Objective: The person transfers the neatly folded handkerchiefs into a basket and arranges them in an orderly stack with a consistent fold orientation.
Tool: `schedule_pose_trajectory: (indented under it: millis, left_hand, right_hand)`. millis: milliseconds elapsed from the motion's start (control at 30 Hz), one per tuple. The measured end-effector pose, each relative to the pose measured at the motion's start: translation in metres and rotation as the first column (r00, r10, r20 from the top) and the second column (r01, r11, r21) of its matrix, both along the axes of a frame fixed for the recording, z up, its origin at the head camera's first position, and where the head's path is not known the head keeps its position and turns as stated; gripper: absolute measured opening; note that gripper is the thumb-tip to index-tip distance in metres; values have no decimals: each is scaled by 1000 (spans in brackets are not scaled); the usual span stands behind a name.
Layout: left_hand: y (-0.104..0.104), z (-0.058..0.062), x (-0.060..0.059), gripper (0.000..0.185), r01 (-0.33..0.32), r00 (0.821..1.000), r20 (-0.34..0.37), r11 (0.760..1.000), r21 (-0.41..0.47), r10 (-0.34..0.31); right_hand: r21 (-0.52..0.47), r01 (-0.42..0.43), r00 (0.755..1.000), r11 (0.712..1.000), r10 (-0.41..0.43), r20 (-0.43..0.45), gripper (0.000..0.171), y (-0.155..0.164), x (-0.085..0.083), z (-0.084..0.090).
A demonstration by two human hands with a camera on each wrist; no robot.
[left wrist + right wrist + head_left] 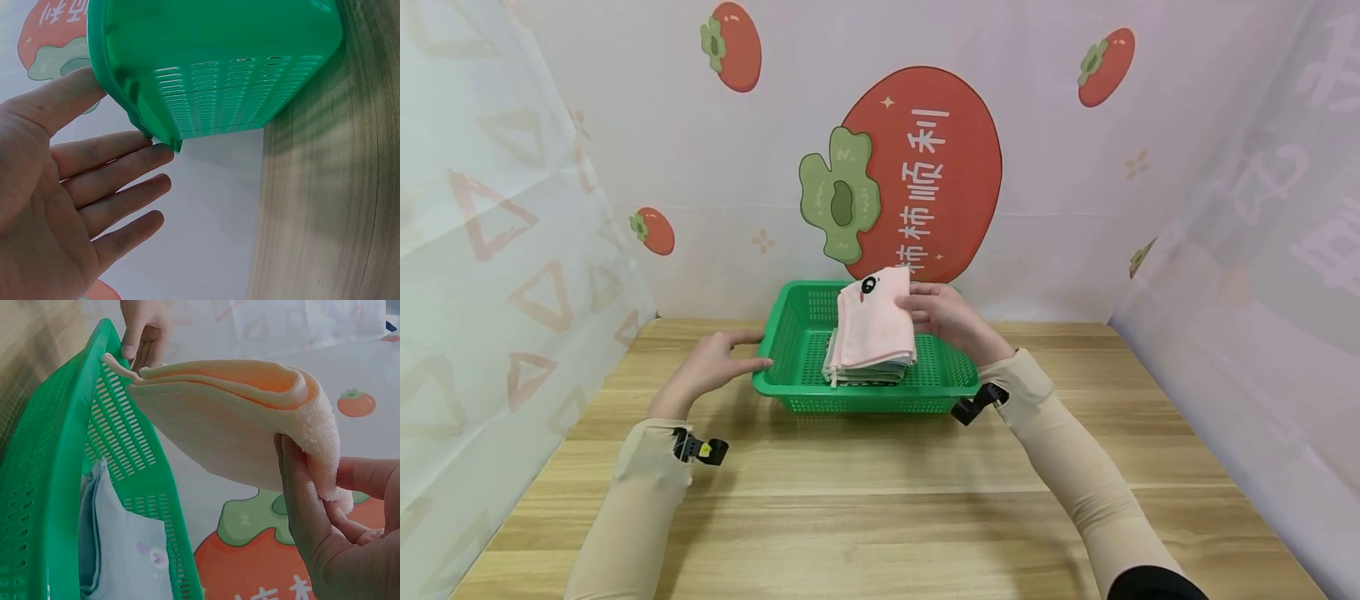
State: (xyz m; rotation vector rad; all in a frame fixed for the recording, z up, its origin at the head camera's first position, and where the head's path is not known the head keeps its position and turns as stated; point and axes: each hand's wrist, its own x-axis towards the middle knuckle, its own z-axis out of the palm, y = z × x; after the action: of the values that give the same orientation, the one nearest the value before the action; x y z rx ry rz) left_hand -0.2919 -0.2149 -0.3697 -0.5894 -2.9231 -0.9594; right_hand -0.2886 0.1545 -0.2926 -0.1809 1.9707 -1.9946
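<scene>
A green perforated plastic basket (790, 342) sits at the middle of the head view, on the far part of a light wooden tabletop (880, 500) that fills the lower half of the frame. The right hand (951, 317), just right of centre, pinches a folded pale pink towel (876, 321) by its far edge between thumb and curled fingers, holding it over the basket; the towel's lower end hangs down onto a stack of folded cloths (865, 373) lying inside the basket. The right wrist view shows the pink towel (237, 425) as several thick folded layers clamped in the fingers (303, 500) at the lower right of the frame. The left hand (711, 362), left of centre, lies with its fingers straight and apart, the fingertips (159, 153) touching the basket's left rim corner (162, 134). Behind stands a pale backdrop printed with a large red persimmon (925, 167).
</scene>
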Motion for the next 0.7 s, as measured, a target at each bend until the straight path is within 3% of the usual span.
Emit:
schedule_pose_trajectory:
  millis: [700]
  left_hand:
    - [0,1,1,70,-5,1000,18,1000,-5,5]
  right_hand:
    - [64,36,998,997,-39,45,44,-5,-20,-4]
